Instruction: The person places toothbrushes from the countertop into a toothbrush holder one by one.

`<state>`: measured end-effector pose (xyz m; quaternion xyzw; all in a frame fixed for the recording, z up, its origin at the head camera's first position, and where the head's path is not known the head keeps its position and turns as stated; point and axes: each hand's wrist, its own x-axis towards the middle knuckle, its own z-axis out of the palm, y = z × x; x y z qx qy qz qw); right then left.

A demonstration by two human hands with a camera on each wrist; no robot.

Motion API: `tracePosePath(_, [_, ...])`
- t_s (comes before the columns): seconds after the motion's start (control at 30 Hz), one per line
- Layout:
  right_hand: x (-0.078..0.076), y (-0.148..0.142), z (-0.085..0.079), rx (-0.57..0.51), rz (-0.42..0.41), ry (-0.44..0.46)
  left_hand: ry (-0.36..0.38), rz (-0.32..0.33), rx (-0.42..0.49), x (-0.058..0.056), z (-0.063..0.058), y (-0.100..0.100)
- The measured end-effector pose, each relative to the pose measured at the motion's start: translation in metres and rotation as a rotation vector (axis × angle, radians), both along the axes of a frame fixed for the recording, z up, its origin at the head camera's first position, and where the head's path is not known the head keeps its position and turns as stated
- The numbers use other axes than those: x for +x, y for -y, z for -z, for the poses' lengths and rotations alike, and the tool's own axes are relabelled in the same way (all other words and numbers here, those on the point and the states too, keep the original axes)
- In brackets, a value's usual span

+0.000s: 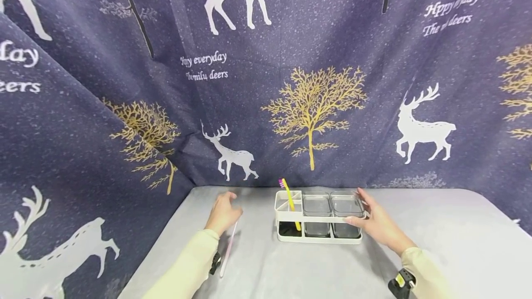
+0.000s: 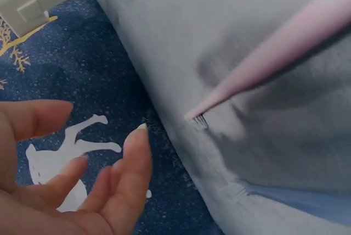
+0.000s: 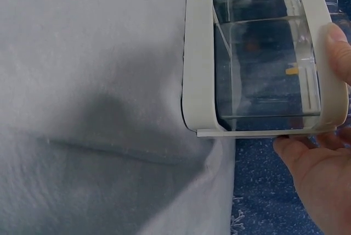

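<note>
A white toothbrush holder (image 1: 291, 239) stands on the table, with two clear cups (image 1: 317, 204) side by side in it. A yellow toothbrush (image 1: 292, 200) with purple bristles leans upright in its divided left section. My right hand (image 1: 380, 225) grips the holder's right end, thumb on the front rail (image 3: 323, 54) and fingers round the end. On the left, a pink toothbrush (image 1: 227, 253) lies on the cloth, its dark bristles (image 2: 201, 121) visible in the left wrist view. My left hand (image 1: 224, 213) is just beyond its head end, fingers loosely bent and apart, holding nothing.
A grey cloth (image 1: 316, 271) covers the table, with a few folds. Dark blue fabric (image 1: 282, 119) printed with deer and trees hangs behind the table's back edge and along the left side. The holder stands close to the back edge.
</note>
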<state>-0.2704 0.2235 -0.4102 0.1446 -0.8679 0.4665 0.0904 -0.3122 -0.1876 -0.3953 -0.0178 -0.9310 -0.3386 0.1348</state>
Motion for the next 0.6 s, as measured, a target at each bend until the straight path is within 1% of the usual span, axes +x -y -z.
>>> tracePosePath(0.1, [0.000, 0.001, 0.000, 0.005, 0.002, 0.006, 0.048, -0.006, -0.063, -0.001, 0.003, 0.003])
tracePosePath(0.2, [0.000, 0.001, -0.001, 0.009, 0.001, 0.004, 0.065, -0.006, -0.124, -0.001, 0.004, 0.005])
tracePosePath(0.3, [0.000, 0.001, 0.000, 0.000, -0.006, 0.012, 0.113, -0.004, -0.136, 0.000, 0.006, 0.006])
tracePosePath(0.43, [0.001, 0.000, 0.000, -0.012, -0.012, 0.030, 0.185, 0.000, -0.113, 0.002, 0.013, 0.005])
tracePosePath(0.6, [0.000, 0.001, -0.001, -0.003, -0.006, 0.015, 0.198, 0.000, -0.167, 0.002, 0.016, 0.008])
